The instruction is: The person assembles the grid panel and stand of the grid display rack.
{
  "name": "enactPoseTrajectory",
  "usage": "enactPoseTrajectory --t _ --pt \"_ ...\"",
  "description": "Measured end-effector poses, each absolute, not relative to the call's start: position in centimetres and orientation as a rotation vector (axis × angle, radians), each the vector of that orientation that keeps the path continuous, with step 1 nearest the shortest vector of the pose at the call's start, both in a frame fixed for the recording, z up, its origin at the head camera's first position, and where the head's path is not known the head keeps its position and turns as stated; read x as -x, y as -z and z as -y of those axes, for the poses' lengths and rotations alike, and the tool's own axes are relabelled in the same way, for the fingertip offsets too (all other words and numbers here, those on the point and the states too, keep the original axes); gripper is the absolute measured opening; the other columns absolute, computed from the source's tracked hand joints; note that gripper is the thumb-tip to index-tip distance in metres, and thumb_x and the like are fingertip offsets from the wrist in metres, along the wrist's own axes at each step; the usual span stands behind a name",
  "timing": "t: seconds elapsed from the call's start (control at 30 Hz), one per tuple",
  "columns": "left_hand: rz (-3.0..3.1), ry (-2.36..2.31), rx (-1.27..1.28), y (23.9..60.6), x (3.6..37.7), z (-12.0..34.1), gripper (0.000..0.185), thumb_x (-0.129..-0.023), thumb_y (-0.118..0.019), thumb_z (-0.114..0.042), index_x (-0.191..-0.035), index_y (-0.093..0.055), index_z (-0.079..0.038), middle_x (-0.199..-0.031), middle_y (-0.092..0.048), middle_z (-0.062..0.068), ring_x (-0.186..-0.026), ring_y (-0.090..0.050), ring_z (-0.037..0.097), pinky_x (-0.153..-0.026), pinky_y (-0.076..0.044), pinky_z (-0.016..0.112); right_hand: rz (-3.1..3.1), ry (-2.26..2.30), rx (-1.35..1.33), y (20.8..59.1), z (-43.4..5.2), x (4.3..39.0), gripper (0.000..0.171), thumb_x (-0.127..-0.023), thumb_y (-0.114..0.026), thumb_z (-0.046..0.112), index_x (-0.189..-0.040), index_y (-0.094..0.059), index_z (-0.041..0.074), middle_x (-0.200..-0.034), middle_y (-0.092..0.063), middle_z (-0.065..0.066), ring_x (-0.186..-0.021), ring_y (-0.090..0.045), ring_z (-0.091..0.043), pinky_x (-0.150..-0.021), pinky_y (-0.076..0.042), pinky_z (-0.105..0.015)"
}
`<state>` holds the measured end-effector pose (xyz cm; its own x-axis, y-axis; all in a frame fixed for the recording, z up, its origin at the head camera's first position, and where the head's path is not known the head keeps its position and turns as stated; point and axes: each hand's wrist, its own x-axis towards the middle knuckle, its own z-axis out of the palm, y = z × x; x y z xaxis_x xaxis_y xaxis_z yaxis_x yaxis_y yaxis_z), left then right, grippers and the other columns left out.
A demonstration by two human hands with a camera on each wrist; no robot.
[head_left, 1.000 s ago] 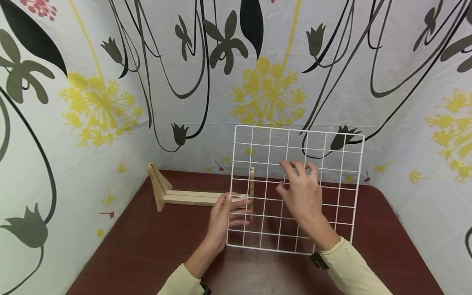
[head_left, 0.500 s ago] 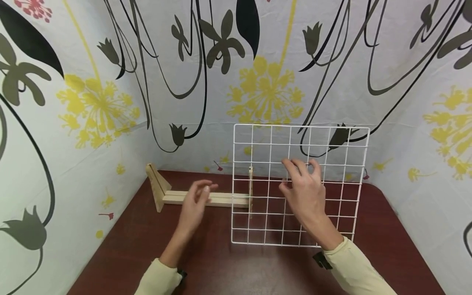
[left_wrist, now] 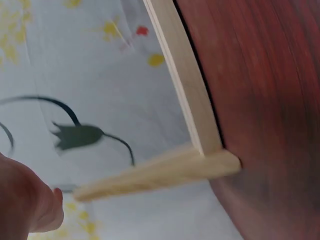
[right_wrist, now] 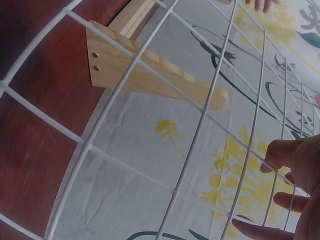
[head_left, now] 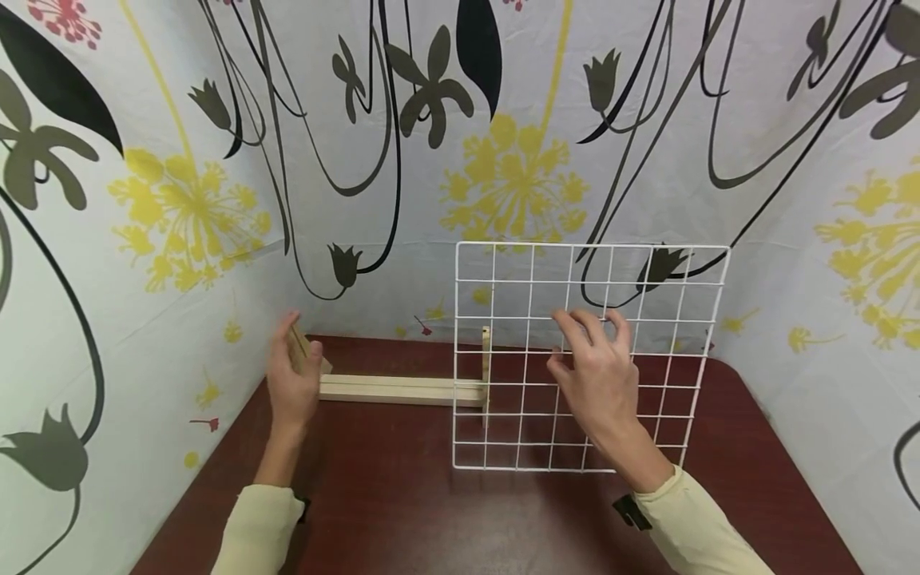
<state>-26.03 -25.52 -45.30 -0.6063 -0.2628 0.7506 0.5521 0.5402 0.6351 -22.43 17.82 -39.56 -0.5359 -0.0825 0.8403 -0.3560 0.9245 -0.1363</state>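
A white wire grid panel (head_left: 528,319) stands roughly upright on the right. My right hand (head_left: 600,383) holds it near the middle, with fingertips (right_wrist: 272,155) hooked through the squares in the right wrist view. A pale wooden stand (head_left: 402,390), a long bar with a tapered piece at each end, lies behind and left of the grid. Around the top of its left end piece (left_wrist: 155,172) my left hand (head_left: 291,391) is spread, thumb and fingers apart; the left wrist view shows the thumb off the wood. Through the grid shows the stand's right end piece (right_wrist: 150,70), with two screws.
The dark red-brown table (head_left: 402,495) carries everything. A white cloth wall (head_left: 359,192) with printed flowers closes off the back and both sides, close behind the stand.
My left hand has let go of the grid's left edge and moved left to the stand's left end. The right hand still holds the grid, which has turned slightly.
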Motion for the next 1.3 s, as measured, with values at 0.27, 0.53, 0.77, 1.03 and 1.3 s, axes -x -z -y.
enactPoseTrajectory --t 0.27,0.53,0.77,1.03,1.3 --pt "1.942 1.460 -0.123 46.4 27.3 29.4 0.069 -0.104 -0.068 -0.035 -0.164 -0.036 -0.024 -0.170 -0.037 -0.001 -0.161 -0.030 0.019 -0.129 -0.029 0.052 2.103 -0.352 -0.301 39.5 -17.9 22.2 0.050 -0.083 -0.073 0.008 -0.131 -0.068 0.020 -0.122 -0.071 -0.007 -0.127 -0.056 -0.050 -0.053 -0.059 -0.056" --pt "2.083 1.897 -0.226 47.3 29.1 31.6 0.070 -0.111 -0.005 -0.058 -0.171 -0.010 -0.023 -0.180 -0.012 0.004 -0.167 -0.008 0.025 -0.136 -0.007 0.045 2.087 -0.373 -0.313 39.4 -18.0 22.1 0.049 -0.083 -0.073 0.008 -0.131 -0.068 0.019 -0.124 -0.070 -0.008 -0.128 -0.055 -0.052 -0.053 -0.059 -0.057" --pt "2.090 2.266 -0.399 48.3 28.6 31.0 0.086 -0.096 0.002 -0.078 -0.170 0.000 -0.034 -0.180 0.005 0.000 -0.167 0.000 0.026 -0.136 -0.005 0.045 2.084 -0.381 -0.314 39.5 -18.0 22.1 0.049 -0.084 -0.075 0.008 -0.131 -0.068 0.020 -0.123 -0.070 -0.009 -0.129 -0.054 -0.052 -0.054 -0.059 -0.056" --pt "2.160 2.055 -0.512 51.2 29.9 30.8 0.088 -0.096 -0.010 -0.083 -0.171 -0.008 -0.037 -0.172 -0.027 0.019 -0.156 -0.030 0.034 -0.131 -0.024 0.049 2.084 -0.384 -0.321 39.6 -18.0 22.2 0.048 -0.084 -0.076 0.008 -0.130 -0.069 0.020 -0.123 -0.070 -0.008 -0.128 -0.053 -0.052 -0.051 -0.057 -0.055" --pt "2.152 2.103 -0.467 48.3 28.2 29.5 0.074 -0.108 -0.011 -0.065 -0.171 0.000 -0.028 -0.174 -0.019 0.021 -0.161 -0.021 0.036 -0.133 -0.016 0.051 2.086 -0.389 -0.313 39.8 -18.1 22.3 0.047 -0.086 -0.076 0.009 -0.131 -0.069 0.020 -0.124 -0.070 -0.009 -0.130 -0.053 -0.051 -0.055 -0.059 -0.056"
